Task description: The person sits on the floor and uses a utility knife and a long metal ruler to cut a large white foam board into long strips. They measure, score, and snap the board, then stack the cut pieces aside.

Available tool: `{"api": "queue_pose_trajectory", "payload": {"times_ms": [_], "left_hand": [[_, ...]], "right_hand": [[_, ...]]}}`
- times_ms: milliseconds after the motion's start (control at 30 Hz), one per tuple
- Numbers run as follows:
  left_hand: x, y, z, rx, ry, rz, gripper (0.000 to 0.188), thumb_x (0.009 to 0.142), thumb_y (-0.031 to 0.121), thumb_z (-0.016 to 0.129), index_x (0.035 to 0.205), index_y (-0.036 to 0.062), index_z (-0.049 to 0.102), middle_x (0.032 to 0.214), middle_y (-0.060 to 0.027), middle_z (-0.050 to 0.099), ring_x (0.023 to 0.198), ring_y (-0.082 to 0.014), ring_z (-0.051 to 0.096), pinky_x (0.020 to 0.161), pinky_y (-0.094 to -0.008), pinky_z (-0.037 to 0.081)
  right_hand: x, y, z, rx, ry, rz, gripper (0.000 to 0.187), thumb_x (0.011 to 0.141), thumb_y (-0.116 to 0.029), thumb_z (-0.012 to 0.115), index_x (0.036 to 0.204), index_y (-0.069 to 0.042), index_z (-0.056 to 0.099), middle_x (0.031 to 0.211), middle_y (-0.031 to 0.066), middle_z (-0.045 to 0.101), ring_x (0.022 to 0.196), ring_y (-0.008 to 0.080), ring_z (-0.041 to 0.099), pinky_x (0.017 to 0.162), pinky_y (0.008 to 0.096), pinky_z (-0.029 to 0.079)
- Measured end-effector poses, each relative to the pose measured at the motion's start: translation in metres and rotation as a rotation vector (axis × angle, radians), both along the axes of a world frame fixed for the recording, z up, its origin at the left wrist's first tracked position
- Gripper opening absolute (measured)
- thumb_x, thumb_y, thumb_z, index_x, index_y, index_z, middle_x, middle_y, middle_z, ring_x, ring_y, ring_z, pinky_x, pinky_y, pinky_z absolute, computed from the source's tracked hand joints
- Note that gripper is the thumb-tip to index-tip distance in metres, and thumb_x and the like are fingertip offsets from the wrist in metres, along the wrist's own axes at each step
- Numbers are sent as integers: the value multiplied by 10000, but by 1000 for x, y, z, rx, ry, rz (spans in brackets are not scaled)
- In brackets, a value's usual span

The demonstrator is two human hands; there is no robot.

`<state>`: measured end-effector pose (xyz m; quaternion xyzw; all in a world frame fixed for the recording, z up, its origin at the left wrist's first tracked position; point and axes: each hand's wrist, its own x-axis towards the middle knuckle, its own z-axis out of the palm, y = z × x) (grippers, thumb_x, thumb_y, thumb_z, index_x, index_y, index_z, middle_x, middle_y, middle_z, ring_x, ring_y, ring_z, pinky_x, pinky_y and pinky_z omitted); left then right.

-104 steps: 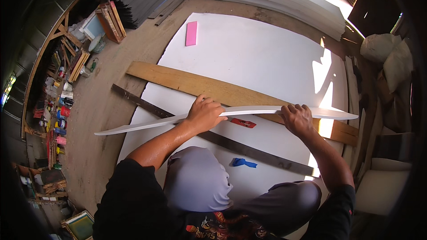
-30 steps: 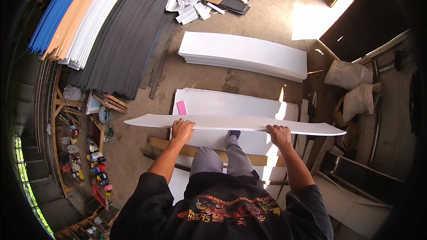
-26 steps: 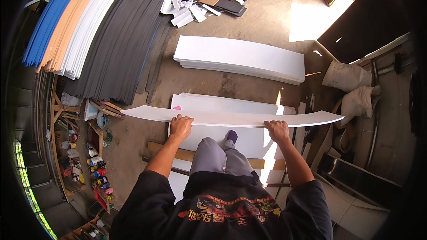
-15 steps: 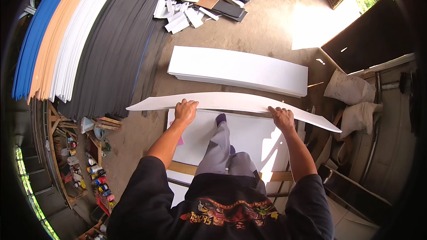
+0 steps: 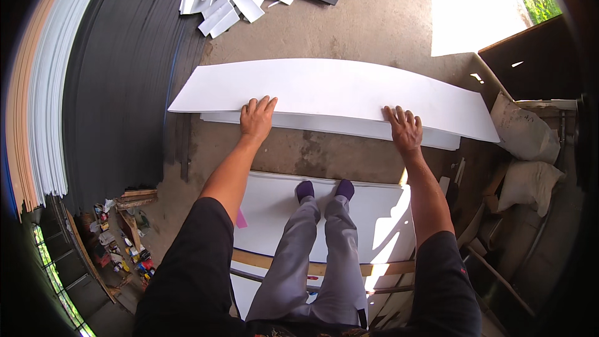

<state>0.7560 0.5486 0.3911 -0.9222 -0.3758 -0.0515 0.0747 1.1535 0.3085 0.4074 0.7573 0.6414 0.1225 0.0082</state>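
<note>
A long white foam-like sheet (image 5: 331, 84) spans the view from left to right, slightly bowed, above a stack of white sheets (image 5: 349, 126). Only the near side of that stack shows beneath it. My left hand (image 5: 256, 120) holds the near edge left of the middle, fingers lying over the top face. Further right, my right hand (image 5: 405, 130) has the same edge, its fingers also on top. Both thumbs are mostly hidden. Whether the sheet rests fully on the stack I cannot tell.
My feet stand on a white board (image 5: 268, 193) with a pink piece (image 5: 241, 218) on it. Tall stacked dark sheets (image 5: 118, 87) are at left, white offcuts (image 5: 228, 9) at the far left. Pale sacks (image 5: 524, 128) lie at right, small bottles and cans (image 5: 134, 253) at lower left.
Both hands have carried the white sheet forward, away from me, over the stack. Its broad face now shows, where mostly a narrow curved strip showed before. Both feet now stand together on the board.
</note>
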Motion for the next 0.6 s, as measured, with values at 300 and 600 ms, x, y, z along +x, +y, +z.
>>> {"api": "queue_pose_trajectory", "payload": {"times_ms": [300,600], "left_hand": [[3,-25,-148,-167,288,-31,525,912,112,657,1412,270,650,1440,27,587,1124,-236,593,892,-383,586],[-4,-9,-165,-202,291,-65,568,863,72,662,1409,226,638,1443,-11,591,1085,-237,619,853,-366,603]], "right_hand": [[-12,-31,-174,-371,78,-64,592,946,-128,605,1520,-241,511,1222,87,653,888,246,707,693,392,596],[-14,-32,-201,-392,97,17,628,915,-108,627,1525,-198,511,1133,95,655,833,218,699,616,348,600]]}}
